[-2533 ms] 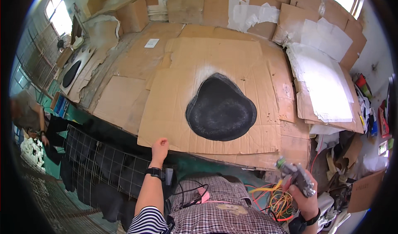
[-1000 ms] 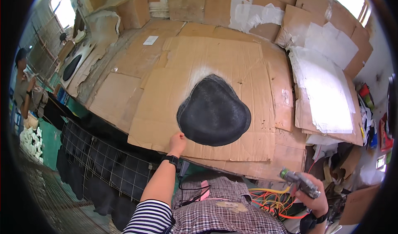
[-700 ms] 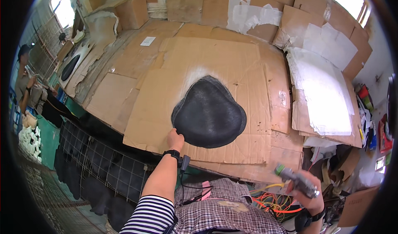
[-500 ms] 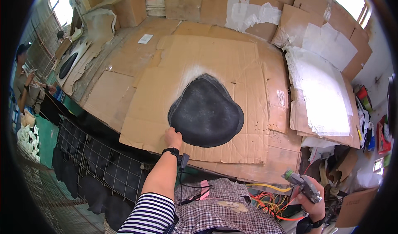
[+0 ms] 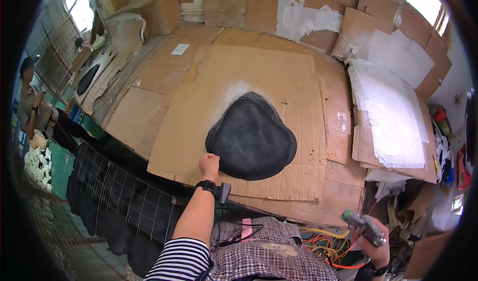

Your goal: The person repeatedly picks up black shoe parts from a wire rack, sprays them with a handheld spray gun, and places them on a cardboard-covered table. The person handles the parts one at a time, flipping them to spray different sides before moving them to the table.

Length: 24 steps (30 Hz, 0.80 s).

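Head view, from the lower edge upward: a checked brown-and-white cloth apron (image 5: 294, 262) fills the bottom centre, with tangled orange and yellow hoses (image 5: 321, 251) at its right. At lower right, the right hand (image 5: 377, 249) holds a grey metal spray gun with a green tip (image 5: 359, 223), fingers clamped around its body, as earlier.

Left of centre comes the main change: the left hand (image 5: 209, 166), first seen at the near edge of the large tan cardboard sheet (image 5: 174, 146), is now at the lower left rim of the matt black, rounded-triangular pad (image 5: 251, 141). Its fingers are curled together; whether they pinch the rim, I cannot tell. The pad lies mid-frame on the sheet, apparently in the same spot as before. My judgement is that the left hand alone attends to it now, the gun being well apart.

Beyond, brown cardboard panels (image 5: 226, 4) line the top of the frame. At far left a co-worker (image 5: 25, 104), lower before, stands upright.
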Available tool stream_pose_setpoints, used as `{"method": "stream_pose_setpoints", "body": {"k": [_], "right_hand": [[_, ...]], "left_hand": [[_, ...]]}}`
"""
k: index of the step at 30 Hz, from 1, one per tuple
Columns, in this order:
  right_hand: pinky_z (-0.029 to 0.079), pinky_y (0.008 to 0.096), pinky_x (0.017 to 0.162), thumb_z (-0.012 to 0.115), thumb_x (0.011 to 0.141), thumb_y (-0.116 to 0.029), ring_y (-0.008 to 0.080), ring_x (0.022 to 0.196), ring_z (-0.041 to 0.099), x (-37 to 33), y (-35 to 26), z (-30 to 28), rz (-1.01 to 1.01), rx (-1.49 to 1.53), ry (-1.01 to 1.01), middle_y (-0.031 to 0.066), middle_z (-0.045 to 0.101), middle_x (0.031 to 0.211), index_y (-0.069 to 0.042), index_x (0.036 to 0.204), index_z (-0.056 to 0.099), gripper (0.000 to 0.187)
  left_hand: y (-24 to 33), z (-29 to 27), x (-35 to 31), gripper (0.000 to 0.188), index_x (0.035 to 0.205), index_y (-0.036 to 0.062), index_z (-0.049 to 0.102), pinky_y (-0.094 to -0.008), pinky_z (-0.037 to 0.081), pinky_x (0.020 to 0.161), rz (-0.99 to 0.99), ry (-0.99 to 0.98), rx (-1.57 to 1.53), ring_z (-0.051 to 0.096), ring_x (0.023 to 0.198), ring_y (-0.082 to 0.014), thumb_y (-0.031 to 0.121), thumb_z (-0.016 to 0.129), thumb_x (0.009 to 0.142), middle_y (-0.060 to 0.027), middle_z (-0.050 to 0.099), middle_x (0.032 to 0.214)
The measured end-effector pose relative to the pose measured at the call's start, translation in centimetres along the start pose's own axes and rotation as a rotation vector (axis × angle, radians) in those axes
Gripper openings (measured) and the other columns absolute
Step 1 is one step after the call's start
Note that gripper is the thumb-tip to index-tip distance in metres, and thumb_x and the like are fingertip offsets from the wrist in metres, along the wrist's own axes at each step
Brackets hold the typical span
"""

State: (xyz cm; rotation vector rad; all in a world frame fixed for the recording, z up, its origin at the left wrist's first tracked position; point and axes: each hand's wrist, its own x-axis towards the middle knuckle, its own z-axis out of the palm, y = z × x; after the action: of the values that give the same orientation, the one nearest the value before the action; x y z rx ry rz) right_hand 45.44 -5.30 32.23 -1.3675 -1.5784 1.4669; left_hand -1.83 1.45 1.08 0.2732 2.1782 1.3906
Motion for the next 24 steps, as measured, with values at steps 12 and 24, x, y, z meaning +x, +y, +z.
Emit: {"method": "stream_pose_setpoints", "body": {"k": [12, 24], "right_hand": [[0.051, 0.0307, 0.07, 0.071, 0.077, -0.015, 0.0198, 0.073, 0.063, 3.4, 1.6, 1.2, -0.068, 0.195, 0.037, 0.0123, 0.063, 0.079, 0.005, 0.117, 0.049, 0.05], [0.051, 0.0296, 0.077, 0.068, 0.078, 0.0, 0.0148, 0.085, 0.063, 9.9, 6.6, 3.9, 0.075, 0.088, -0.239, 0.0061, 0.063, 0.091, -0.001, 0.125, 0.05, 0.05]], "left_hand": [[-0.9, 0.3, -0.1, 0.02, 0.102, 0.0041, 0.053, -0.042, 0.048, 0.073, -0.501, -0.058, -0.649, 0.056, 0.081, -0.0254, 0.009, 0.059, 0.084, -0.0108, 0.057, 0.097], [13.2, 1.7, 1.4, 0.016, 0.101, 0.0049, 0.055, -0.0379, 0.053, 0.076, -0.169, -0.536, -1.05, 0.06, 0.089, -0.0217, 0.002, 0.056, 0.085, -0.0079, 0.061, 0.096]]}}
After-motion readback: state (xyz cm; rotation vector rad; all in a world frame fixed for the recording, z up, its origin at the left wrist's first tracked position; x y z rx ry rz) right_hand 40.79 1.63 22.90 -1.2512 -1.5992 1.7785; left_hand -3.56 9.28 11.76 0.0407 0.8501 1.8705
